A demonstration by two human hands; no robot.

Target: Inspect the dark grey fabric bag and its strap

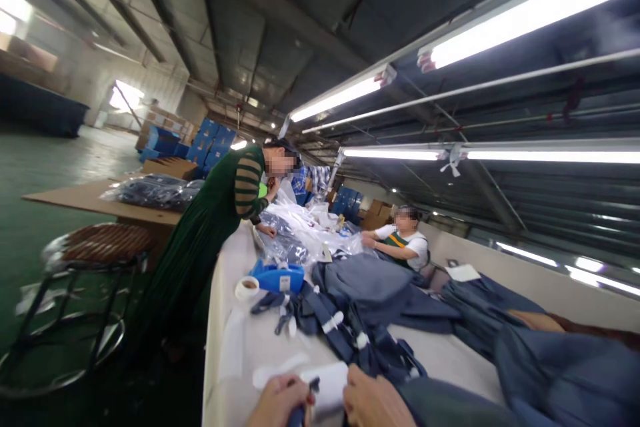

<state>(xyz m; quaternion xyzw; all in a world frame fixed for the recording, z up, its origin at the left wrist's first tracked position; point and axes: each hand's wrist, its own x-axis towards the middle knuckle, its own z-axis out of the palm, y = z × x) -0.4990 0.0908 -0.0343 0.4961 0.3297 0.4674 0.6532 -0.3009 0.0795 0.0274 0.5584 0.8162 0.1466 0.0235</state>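
Observation:
At the bottom edge, my left hand [281, 401] is closed, with a narrow dark navy cloth strip [296, 417] in its fingers. A small dark end sticks up by the thumb. My right hand [376, 401] is closed beside it, its fingers curled at the edge of a white sheet-like piece [327, 383]. What those fingers hold, if anything, is hidden. Beyond my hands lie several navy fabric straps [333, 320] with white bands around them. Dark blue-grey garments [370, 283] are heaped behind and to the right.
A blue tray [277, 277] and a roll of tape [247, 288] sit near the left edge of the pale table [233, 360]. One person [220, 213] leans over the table at left; another person [403, 243] sits across it. A stool [95, 247] stands at far left.

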